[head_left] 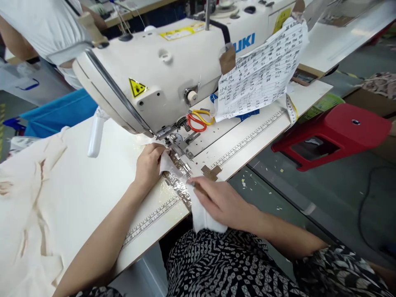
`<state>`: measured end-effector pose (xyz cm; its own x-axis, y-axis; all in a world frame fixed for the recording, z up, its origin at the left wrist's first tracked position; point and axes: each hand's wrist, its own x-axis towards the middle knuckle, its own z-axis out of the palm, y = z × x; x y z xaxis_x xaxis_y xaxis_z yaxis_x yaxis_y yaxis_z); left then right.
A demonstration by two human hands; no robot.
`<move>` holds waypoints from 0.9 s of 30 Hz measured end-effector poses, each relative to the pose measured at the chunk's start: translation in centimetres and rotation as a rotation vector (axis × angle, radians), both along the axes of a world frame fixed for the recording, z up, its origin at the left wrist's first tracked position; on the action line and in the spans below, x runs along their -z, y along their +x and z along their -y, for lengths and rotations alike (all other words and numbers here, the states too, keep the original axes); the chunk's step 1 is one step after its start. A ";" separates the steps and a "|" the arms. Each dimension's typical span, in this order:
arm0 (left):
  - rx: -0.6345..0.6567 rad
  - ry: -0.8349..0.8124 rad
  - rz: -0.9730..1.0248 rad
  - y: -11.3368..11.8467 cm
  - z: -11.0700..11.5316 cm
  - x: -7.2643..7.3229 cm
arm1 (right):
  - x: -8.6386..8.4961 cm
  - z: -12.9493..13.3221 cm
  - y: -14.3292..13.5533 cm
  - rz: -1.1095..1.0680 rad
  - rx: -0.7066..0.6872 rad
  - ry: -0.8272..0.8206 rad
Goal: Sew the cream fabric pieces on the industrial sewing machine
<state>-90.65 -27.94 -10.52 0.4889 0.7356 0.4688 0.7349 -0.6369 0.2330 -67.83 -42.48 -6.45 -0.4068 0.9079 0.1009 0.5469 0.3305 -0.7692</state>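
Note:
A strip of white fabric (202,216) runs from the presser foot of the white sewing machine (173,66) down over the table's front edge. Close beside the needle, my left hand (150,163) is closed on the far end of the fabric. My right hand (221,202) grips the nearer part, thumb on top, with the cloth hanging below it. Something small and dark shows at the right fingertips, too little to name. Beneath the fabric, shiny tape (182,192) covers part of the tabletop.
Scissors with red and yellow handles (199,119) lie by the machine bed. Handwritten sheets (262,70) hang from the machine. Cream cloth (34,218) is heaped at left. A red stool (332,134) stands right; another person (46,33) is at upper left.

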 end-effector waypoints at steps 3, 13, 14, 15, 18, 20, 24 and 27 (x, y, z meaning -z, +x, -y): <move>0.063 -0.039 0.103 -0.5 -0.4 0.3 | 1.1 -1.7 0.0 0.247 0.193 -0.040; 0.104 -0.109 0.196 -0.7 -0.5 -0.3 | 2.6 -5.5 -2.4 0.381 0.204 0.149; 0.106 -0.102 0.201 -0.7 -0.6 -0.2 | 2.7 -5.6 -2.4 0.379 0.202 0.155; 0.109 -0.098 0.204 -0.6 -0.6 -0.1 | 2.7 -5.7 -2.4 0.381 0.201 0.156; 0.117 -0.083 0.200 -0.5 -0.8 0.1 | 2.8 -5.8 -2.4 0.392 0.204 0.155; 0.119 -0.060 0.194 -0.4 -0.9 0.2 | 2.8 -5.9 -2.5 0.398 0.204 0.159; 0.121 -0.018 0.170 -0.3 -1.0 0.4 | 3.0 -6.1 -2.6 0.419 0.210 0.173; 0.112 -0.027 0.142 -0.2 -1.0 0.4 | 3.1 -6.1 -2.7 0.431 0.215 0.178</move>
<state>-90.80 -26.93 -10.93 0.4993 0.6932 0.5197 0.6181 -0.7054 0.3471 -70.51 -36.36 -9.59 -0.2516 0.9596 0.1257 0.8717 0.2811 -0.4014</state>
